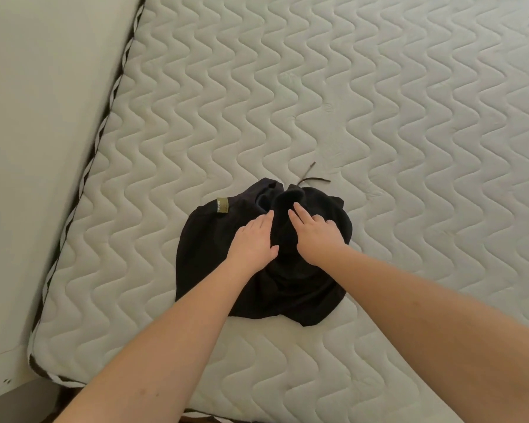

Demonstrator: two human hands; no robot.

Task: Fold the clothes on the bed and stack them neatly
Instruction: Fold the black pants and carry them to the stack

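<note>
The black garment (257,261) lay bunched near the bed's (409,117) front edge. The left hand (252,239) and right hand (316,236) pressed flat on it, each grip apart, clamping nothing. Trapped lumps and the loose drawstring (313,179) would likely spoil the fold.

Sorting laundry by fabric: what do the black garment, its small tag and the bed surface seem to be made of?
Black garment: soft matte knit, perhaps fleece or cotton; it bunches limply. Tag: olive woven label, seemingly. Mattress: pale quilted textile with wavy stitching.
</note>
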